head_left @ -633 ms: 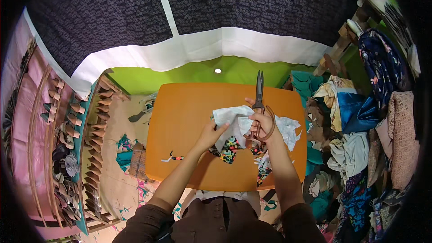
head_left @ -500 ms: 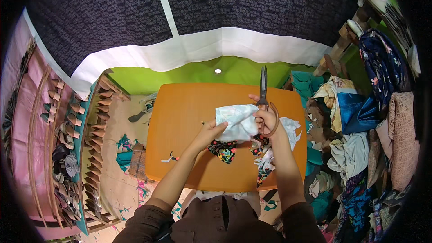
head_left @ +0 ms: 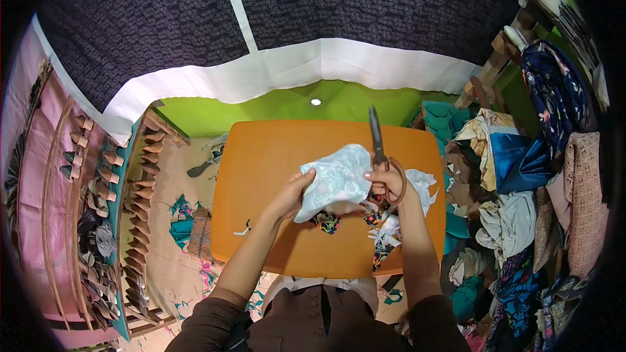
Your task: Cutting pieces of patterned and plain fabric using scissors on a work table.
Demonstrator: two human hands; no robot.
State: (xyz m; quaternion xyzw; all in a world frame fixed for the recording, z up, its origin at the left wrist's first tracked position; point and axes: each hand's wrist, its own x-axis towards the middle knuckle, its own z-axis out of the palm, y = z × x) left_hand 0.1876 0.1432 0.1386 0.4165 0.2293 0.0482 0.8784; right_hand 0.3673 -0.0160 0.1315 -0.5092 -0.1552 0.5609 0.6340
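A pale blue-white piece of fabric (head_left: pixel 339 179) is spread between my two hands, raised above the orange table. My left hand (head_left: pixel 290 197) pinches its left edge, thumb on top. My right hand (head_left: pixel 389 182) grips the fabric's right edge and also has a pair of scissors (head_left: pixel 376 133) hanging on it, brown handles round the hand and dark blades, seemingly closed, pointing away from me. Below the fabric lie black floral pieces (head_left: pixel 326 223), partly hidden. White and floral scraps (head_left: pixel 386 234) lie by my right forearm.
The orange table (head_left: pixel 261 156) stands before me, with a small scrap (head_left: pixel 244 228) at its left. Wooden racks of shoes (head_left: pixel 140 208) line the left side. Heaped fabrics (head_left: pixel 508 221) fill the right. Cuttings (head_left: pixel 181 218) litter the floor. A dark patterned curtain (head_left: pixel 365 6) hangs at the back.
The pale fabric has been pulled wider and tilted, its left edge lower. My left hand has moved slightly left and down. The scissors have tipped a little to the left.
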